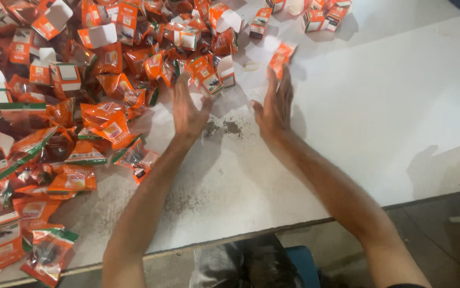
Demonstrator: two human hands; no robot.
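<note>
Left hand is being held flat and open, empty, at the edge of the orange packet pile | right hand is being held open, fingertips touching one orange packet | white table is being dusted with dark crumbs | grey floor below; pile is being cut off at left.

one head-worn camera looks steeply down, close over the white table and forearms.
</note>
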